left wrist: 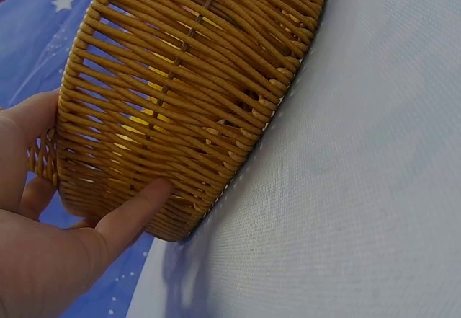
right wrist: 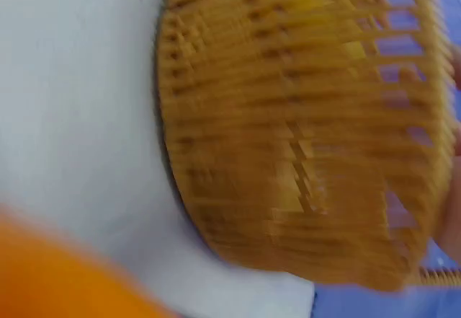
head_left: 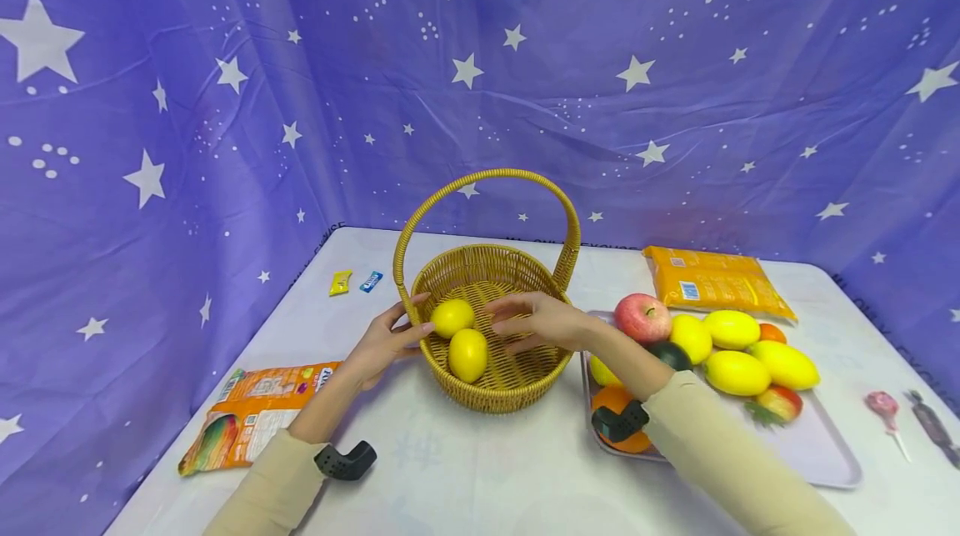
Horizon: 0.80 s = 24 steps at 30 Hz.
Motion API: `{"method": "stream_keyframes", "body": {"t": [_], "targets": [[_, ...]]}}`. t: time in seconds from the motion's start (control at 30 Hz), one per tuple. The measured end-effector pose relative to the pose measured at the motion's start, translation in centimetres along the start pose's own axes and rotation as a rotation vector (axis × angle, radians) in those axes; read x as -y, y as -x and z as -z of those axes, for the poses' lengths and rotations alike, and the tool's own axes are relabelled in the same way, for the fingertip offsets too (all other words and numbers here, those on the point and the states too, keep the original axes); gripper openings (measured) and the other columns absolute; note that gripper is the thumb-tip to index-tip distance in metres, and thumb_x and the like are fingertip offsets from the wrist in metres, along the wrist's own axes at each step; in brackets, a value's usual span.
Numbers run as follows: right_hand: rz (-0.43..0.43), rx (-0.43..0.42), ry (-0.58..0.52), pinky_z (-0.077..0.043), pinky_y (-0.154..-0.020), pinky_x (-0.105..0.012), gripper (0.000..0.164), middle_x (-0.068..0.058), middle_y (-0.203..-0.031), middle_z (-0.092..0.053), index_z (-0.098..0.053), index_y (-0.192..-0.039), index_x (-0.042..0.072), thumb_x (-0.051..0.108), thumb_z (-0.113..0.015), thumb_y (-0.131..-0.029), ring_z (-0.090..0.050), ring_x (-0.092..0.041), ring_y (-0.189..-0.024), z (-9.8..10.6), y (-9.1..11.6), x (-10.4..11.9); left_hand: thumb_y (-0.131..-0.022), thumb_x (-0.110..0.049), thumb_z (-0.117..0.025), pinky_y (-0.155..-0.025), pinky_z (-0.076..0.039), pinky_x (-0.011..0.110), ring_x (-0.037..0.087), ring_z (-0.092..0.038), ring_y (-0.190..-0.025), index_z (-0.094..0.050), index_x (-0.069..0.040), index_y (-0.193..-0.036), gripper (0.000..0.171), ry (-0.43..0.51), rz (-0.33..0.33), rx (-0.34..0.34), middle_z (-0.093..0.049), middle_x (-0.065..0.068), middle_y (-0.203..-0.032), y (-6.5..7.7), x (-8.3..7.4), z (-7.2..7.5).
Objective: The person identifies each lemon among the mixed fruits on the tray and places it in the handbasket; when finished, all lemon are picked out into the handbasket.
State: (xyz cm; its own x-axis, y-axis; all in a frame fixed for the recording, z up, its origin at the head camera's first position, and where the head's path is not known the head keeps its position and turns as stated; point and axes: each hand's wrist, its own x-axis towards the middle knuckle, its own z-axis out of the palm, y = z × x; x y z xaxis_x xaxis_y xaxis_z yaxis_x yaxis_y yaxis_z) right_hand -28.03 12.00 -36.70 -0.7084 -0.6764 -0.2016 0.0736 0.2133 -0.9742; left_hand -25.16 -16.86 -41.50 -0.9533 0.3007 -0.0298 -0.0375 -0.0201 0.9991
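Observation:
A woven basket [head_left: 495, 403] with a tall arched handle stands mid-table. Two lemons [head_left: 468, 355] lie together inside at its left. My left hand [head_left: 384, 344] holds the basket's left rim; in the left wrist view one finger [left wrist: 137, 213] lies along the outer weave. Over the right part of the basket, my right hand [head_left: 536, 321] has its fingers loosely bent and nothing in them. The right wrist view is blurred and shows the basket's side [right wrist: 288, 116], with only a bit of that hand at the right edge.
Right of the basket, a pale tray [head_left: 821, 453] bears an apple [head_left: 642, 318], several lemons [head_left: 737, 373], oranges and other fruit. An orange packet [head_left: 716, 282] lies behind it, another packet [head_left: 258, 411] at left. Small sweets [head_left: 340, 283] and a lollipop [head_left: 883, 407] lie around.

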Motion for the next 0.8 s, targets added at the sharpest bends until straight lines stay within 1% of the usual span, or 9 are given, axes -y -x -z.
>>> {"method": "stream_keyframes", "body": {"t": [0.03, 0.13, 0.27, 0.37, 0.4, 0.5, 0.6, 0.7, 0.8], "targets": [[0.010, 0.006, -0.012, -0.044, -0.097, -0.056, 0.047, -0.028, -0.139, -0.038, -0.045, -0.140, -0.004, 0.009, -0.060, -0.097, -0.045, -0.043, -0.124, 0.5, 0.4, 0.1, -0.096, -0.010, -0.061, -0.092, -0.052, 0.044, 0.039, -0.040, -0.131, -0.028, -0.005, -0.152, 0.065, 0.001, 0.001, 0.000, -0.027, 0.024, -0.152, 0.0, 0.0, 0.0], [0.060, 0.019, 0.001, -0.044, -0.097, -0.057, 0.047, -0.027, -0.139, -0.040, -0.044, -0.139, -0.006, 0.010, -0.059, -0.098, -0.045, -0.042, -0.124, 2.1, 1.9, 0.2, -0.096, -0.010, -0.061, -0.092, -0.052, 0.044, 0.039, -0.041, -0.130, -0.028, -0.005, -0.151, 0.064, 0.005, 0.000, 0.000, -0.028, 0.024, -0.151, 0.0, 0.1, 0.0], [0.107, -0.022, 0.057, -0.047, -0.095, -0.053, 0.047, -0.025, -0.136, -0.043, -0.044, -0.138, -0.006, 0.014, -0.059, -0.098, -0.050, -0.036, -0.121, 4.2, 4.7, 0.5, -0.096, -0.008, -0.060, -0.093, -0.051, 0.047, 0.039, -0.041, -0.130, -0.029, -0.004, -0.151, 0.064, 0.008, -0.007, -0.006, -0.028, 0.025, -0.151, 0.0, 0.1, 0.0], [0.126, -0.070, 0.105, -0.049, -0.094, -0.049, 0.049, -0.029, -0.137, -0.043, -0.042, -0.138, -0.008, 0.013, -0.059, -0.098, -0.052, -0.032, -0.120, 5.8, 7.1, 0.5, -0.096, -0.008, -0.060, -0.094, -0.050, 0.048, 0.039, -0.040, -0.131, -0.029, -0.004, -0.151, 0.064, 0.007, -0.008, -0.003, -0.028, 0.024, -0.151, -0.1, 0.1, 0.0], [0.130, -0.082, 0.118, -0.050, -0.094, -0.047, 0.049, -0.030, -0.137, -0.043, -0.041, -0.138, -0.008, 0.013, -0.059, -0.098, -0.053, -0.031, -0.120, 6.2, 7.9, 0.3, -0.096, -0.008, -0.060, -0.094, -0.050, 0.048, 0.039, -0.040, -0.131, -0.029, -0.004, -0.151, 0.064, 0.007, -0.007, 0.000, -0.028, 0.024, -0.151, -0.1, 0.0, 0.0], [0.123, -0.120, 0.160, -0.050, -0.094, -0.042, 0.048, -0.028, -0.136, -0.047, -0.041, -0.139, -0.007, 0.012, -0.059, -0.098, -0.056, -0.024, -0.118, 7.4, 10.2, -0.5, -0.096, -0.009, -0.060, -0.094, -0.050, 0.047, 0.039, -0.040, -0.131, -0.029, -0.005, -0.151, 0.063, 0.003, -0.005, -0.001, -0.028, 0.024, -0.151, -0.1, 0.0, 0.1], [0.117, -0.140, 0.172, -0.050, -0.095, -0.041, 0.044, -0.024, -0.135, -0.049, -0.043, -0.137, -0.006, 0.012, -0.056, -0.099, -0.057, -0.022, -0.117, 8.3, 12.3, -1.6, -0.096, -0.008, -0.060, -0.094, -0.050, 0.047, 0.038, -0.042, -0.130, -0.029, -0.005, -0.151, 0.063, 0.000, -0.006, 0.000, -0.028, 0.024, -0.151, -0.1, 0.0, 0.2], [0.126, -0.147, 0.180, -0.050, -0.094, -0.039, 0.042, -0.028, -0.135, -0.045, -0.040, -0.137, -0.009, 0.010, -0.052, -0.101, -0.056, -0.024, -0.119, 8.9, 14.4, -2.8, -0.097, -0.008, -0.059, -0.095, -0.049, 0.048, 0.037, -0.044, -0.128, -0.028, -0.005, -0.151, 0.063, 0.001, -0.009, 0.005, -0.029, 0.025, -0.150, -0.1, 0.0, 0.2], [0.101, -0.188, 0.207, -0.051, -0.094, -0.033, 0.042, -0.030, -0.136, -0.043, -0.041, -0.137, -0.009, 0.010, -0.052, -0.101, -0.056, -0.020, -0.118, 9.1, 16.5, -3.6, -0.097, -0.009, -0.059, -0.096, -0.048, 0.049, 0.036, -0.045, -0.127, -0.028, -0.005, -0.152, 0.063, 0.003, -0.010, 0.013, -0.029, 0.026, -0.150, -0.2, 0.0, 0.1]]}}
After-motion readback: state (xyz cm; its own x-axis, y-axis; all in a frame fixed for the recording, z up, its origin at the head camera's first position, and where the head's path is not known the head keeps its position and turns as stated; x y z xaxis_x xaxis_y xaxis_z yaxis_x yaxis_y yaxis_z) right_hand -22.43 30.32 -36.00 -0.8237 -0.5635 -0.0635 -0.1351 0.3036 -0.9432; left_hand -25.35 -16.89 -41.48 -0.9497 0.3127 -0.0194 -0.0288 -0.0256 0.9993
